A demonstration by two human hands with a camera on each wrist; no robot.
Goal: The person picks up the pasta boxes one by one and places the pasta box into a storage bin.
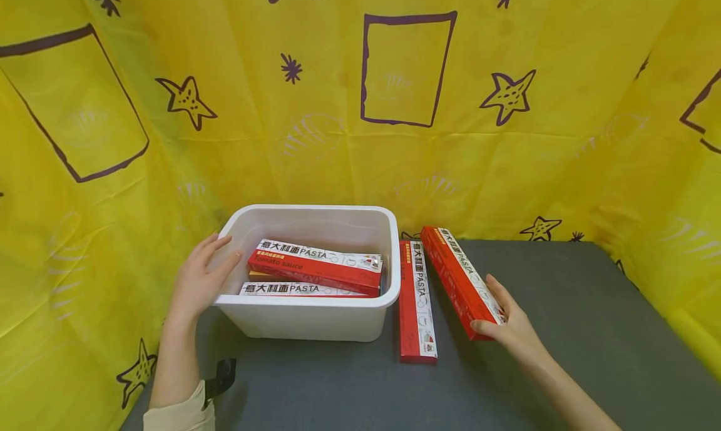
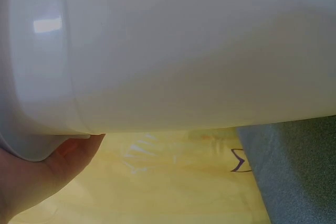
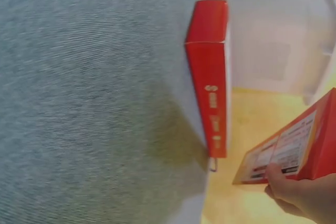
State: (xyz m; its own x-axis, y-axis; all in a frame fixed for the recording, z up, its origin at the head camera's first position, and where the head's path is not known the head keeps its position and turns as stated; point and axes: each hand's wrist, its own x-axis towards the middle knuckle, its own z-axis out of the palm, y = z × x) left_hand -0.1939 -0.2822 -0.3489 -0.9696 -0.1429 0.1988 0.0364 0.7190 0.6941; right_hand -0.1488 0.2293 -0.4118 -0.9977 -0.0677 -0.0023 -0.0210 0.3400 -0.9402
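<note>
A white plastic bin point(image 1: 304, 321) stands left of centre, and its outer wall point(image 2: 184, 51) fills most of the left wrist view. My left hand point(image 1: 199, 278) grips the bin's left rim, a finger curled beneath the lip. Inside the bin lie red and white pasta boxes point(image 1: 315, 267), one slanting over another. My right hand point(image 1: 515, 324) holds another pasta box point(image 1: 459, 281) by its near end, thumb on one side and fingers on the other. That box point(image 3: 289, 148) is tilted and raised off the table in the right wrist view.
One more pasta box point(image 1: 418, 306) lies on the dark grey table point(image 1: 315, 387) between the bin and the held box. Yellow cloth point(image 1: 315, 162) with dark star and frame drawings hangs behind and at both sides. A black strap point(image 1: 219, 381) is at the left wrist.
</note>
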